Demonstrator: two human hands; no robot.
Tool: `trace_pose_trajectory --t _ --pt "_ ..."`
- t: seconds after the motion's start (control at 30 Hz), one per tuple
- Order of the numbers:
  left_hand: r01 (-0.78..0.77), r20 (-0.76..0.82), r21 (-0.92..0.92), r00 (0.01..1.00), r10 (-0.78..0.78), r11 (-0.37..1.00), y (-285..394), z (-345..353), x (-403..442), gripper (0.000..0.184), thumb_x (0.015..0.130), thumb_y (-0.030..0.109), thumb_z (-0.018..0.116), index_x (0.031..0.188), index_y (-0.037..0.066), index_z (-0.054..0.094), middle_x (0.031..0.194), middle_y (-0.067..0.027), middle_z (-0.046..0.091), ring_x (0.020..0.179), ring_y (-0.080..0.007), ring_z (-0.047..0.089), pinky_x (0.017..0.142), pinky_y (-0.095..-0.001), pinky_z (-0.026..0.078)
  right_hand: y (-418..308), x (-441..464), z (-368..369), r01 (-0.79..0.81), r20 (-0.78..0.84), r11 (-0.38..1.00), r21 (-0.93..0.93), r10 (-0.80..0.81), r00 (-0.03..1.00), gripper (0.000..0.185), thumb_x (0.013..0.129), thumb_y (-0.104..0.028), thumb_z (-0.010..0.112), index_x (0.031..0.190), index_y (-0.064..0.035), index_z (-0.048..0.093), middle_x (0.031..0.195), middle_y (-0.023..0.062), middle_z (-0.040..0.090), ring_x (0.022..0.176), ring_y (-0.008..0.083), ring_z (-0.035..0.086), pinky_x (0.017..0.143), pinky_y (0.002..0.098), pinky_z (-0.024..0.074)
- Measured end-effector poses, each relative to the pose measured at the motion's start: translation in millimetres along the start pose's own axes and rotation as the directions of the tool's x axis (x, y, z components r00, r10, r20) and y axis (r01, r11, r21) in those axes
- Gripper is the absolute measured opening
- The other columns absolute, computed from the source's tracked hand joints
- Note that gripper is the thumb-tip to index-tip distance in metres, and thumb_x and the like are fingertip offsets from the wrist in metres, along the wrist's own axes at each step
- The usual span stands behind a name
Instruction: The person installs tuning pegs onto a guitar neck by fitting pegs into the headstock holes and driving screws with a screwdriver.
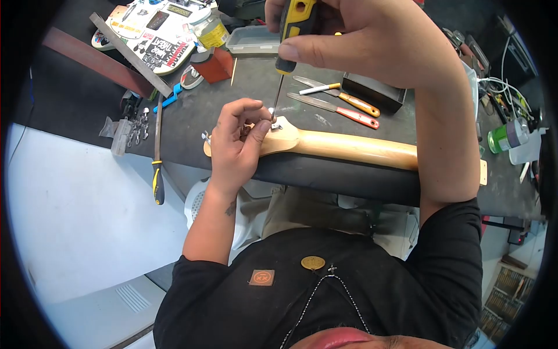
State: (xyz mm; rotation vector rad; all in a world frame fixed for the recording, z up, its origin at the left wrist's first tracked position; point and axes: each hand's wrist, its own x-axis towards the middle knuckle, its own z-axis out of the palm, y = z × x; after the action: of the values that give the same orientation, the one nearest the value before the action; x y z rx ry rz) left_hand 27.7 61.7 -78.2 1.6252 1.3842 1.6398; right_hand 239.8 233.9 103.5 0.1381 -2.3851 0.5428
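A pale wooden guitar neck lies back side up along the table's near edge, its headstock to the left. Metal tuners sit on the headstock. My right hand is raised above it, wrapped round the handle of a yellow and black screwdriver. The screwdriver's thin shaft points down, with its tip at a tuner near the headstock's upper edge. Around that tip, my left hand rests on the headstock with its fingers curled and thumb and fingertips close to the shaft. What it pinches is too small to make out.
Two palette knives and a white stick lie behind the neck, beside a black tray. At the left are loose tuners, a clear box and a file overhanging the edge. A green-labelled bottle stands right.
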Motion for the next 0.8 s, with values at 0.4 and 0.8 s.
trace_pose_trajectory --t 0.4,0.8 --pt "-0.025 -0.014 -0.035 1.0 0.025 0.999 -2.8 1.0 2.6 0.033 0.105 -0.008 0.067 0.134 0.002 0.056 0.11 -0.0101 0.073 0.105 -0.0171 0.072 0.093 -0.0321 0.057 -1.2 0.7 4.7 0.014 0.016 1.0 -0.022 -0.014 1.0 0.022 0.088 -0.012 0.08 0.099 0.0027 0.067 0.081 0.0203 0.07 0.076 0.0396 0.071 0.072 0.0435 0.0563" --pt "-0.012 -0.028 0.037 1.0 0.013 0.999 -2.0 3.3 4.3 0.028 0.105 -0.006 0.069 0.13 0.001 0.059 0.108 -0.0093 0.077 0.103 -0.0162 0.075 0.091 -0.0308 0.058 -3.2 1.7 5.8 -0.013 0.062 0.994 -0.105 0.02 0.998 0.022 0.088 -0.013 0.078 0.095 0.0059 0.068 0.083 0.0224 0.07 0.077 0.0418 0.071 0.072 0.0439 0.0572"
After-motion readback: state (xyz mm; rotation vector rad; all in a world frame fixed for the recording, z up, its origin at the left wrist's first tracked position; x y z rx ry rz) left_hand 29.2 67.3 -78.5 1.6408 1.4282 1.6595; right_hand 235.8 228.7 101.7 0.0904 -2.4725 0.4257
